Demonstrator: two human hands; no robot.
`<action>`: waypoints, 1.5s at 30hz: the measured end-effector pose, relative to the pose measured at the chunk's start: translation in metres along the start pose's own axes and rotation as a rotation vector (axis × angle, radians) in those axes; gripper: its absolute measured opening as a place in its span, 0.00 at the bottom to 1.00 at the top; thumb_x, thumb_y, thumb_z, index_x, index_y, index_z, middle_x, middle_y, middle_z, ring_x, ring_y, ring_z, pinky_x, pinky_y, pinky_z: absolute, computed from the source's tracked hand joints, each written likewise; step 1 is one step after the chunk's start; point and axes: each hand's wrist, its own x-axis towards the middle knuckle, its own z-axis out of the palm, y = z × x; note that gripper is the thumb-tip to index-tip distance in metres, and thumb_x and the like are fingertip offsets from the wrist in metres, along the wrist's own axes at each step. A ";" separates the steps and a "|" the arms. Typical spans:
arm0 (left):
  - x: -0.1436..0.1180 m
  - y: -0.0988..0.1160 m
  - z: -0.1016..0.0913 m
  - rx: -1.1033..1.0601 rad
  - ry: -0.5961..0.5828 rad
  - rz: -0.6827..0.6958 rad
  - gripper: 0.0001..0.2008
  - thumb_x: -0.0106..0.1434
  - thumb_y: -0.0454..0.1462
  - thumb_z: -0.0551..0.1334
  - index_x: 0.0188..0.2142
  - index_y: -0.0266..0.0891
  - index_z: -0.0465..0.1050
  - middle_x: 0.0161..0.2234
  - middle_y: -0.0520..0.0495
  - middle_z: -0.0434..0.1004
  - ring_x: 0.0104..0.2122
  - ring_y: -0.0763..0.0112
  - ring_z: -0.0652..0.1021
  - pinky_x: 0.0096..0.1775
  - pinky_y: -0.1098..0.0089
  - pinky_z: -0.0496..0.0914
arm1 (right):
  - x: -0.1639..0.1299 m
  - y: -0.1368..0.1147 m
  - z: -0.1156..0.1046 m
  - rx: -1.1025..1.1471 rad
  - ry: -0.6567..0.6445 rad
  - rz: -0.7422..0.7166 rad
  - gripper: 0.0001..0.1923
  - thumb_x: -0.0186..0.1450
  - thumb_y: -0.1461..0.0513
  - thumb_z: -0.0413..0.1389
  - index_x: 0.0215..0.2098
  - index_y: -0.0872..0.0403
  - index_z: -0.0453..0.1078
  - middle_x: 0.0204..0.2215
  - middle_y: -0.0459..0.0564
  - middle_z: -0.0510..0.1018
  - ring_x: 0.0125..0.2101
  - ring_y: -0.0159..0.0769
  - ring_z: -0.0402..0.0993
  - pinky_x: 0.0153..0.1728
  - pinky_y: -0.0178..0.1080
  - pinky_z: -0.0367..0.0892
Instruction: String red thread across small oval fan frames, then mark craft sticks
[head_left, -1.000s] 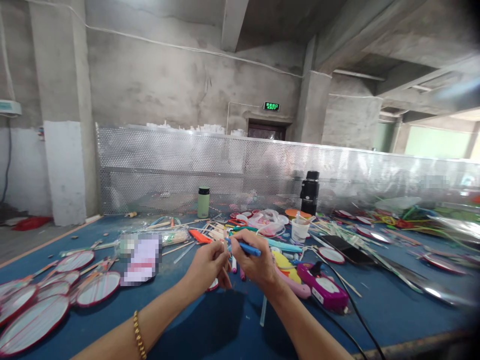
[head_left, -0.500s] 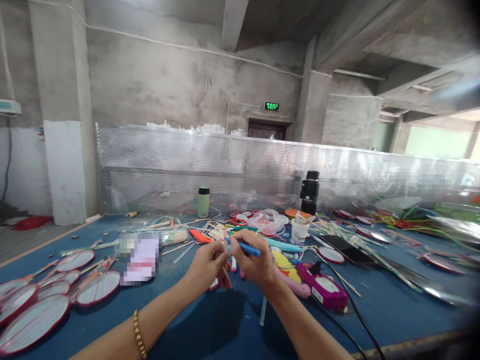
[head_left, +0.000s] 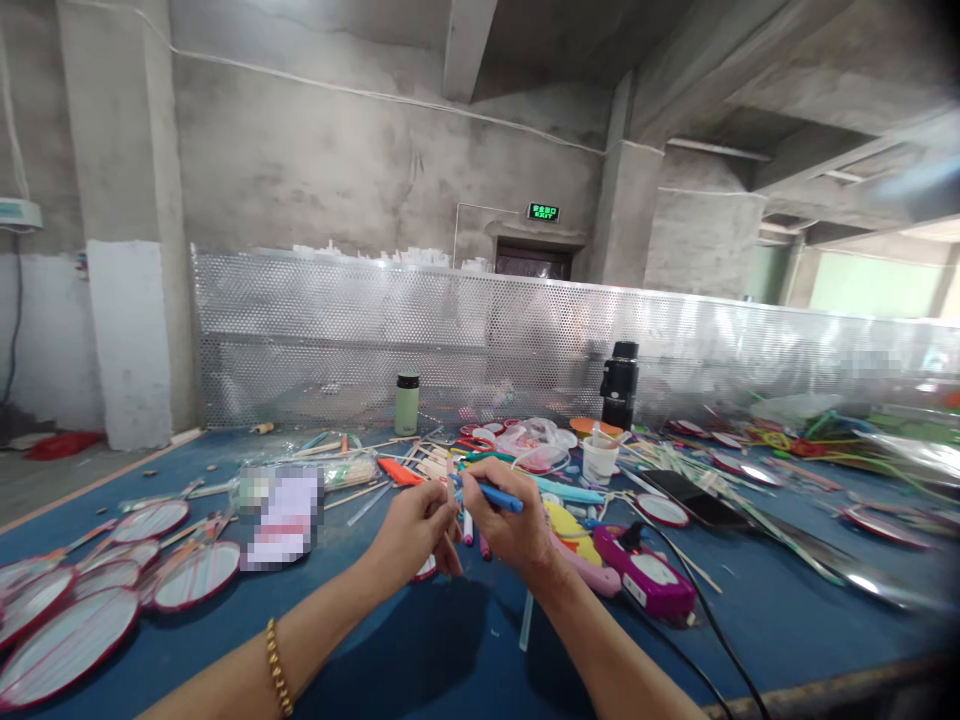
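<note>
hands unmoved since a second ago: right hand (head_left: 510, 525) clamped on blue pen (head_left: 491, 494), left hand (head_left: 415, 530) pinching, probably, a thin stick (head_left: 451, 478) at its tip, above worktop (head_left: 420, 650).

Bare forearms; a gold bead bracelet (head_left: 278, 668) circles the left wrist.

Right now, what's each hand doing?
Left hand: closed, pinching a thin stick.
Right hand: closed on a blue pen.

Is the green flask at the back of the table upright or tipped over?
Upright. The green flask stands on its base on the blue table, dark cap on top.
</note>
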 end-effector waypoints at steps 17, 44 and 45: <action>0.000 0.002 0.000 0.021 -0.004 0.007 0.14 0.59 0.47 0.59 0.25 0.40 0.61 0.18 0.54 0.72 0.14 0.67 0.78 0.16 0.73 0.67 | 0.000 0.004 0.000 -0.012 0.004 -0.029 0.10 0.65 0.65 0.52 0.27 0.54 0.68 0.21 0.44 0.71 0.21 0.28 0.63 0.26 0.31 0.61; 0.000 0.004 0.000 0.023 -0.009 -0.003 0.14 0.58 0.47 0.59 0.24 0.41 0.61 0.17 0.55 0.71 0.14 0.67 0.77 0.16 0.73 0.66 | 0.000 0.002 -0.001 0.007 -0.014 -0.006 0.10 0.66 0.64 0.51 0.26 0.54 0.68 0.20 0.43 0.70 0.20 0.27 0.62 0.24 0.31 0.60; 0.000 0.004 0.000 0.021 -0.008 -0.002 0.14 0.58 0.47 0.59 0.24 0.41 0.61 0.17 0.55 0.72 0.14 0.67 0.77 0.16 0.73 0.67 | 0.000 0.001 -0.001 0.009 -0.019 -0.001 0.10 0.66 0.64 0.51 0.26 0.54 0.68 0.20 0.42 0.70 0.20 0.27 0.62 0.24 0.31 0.60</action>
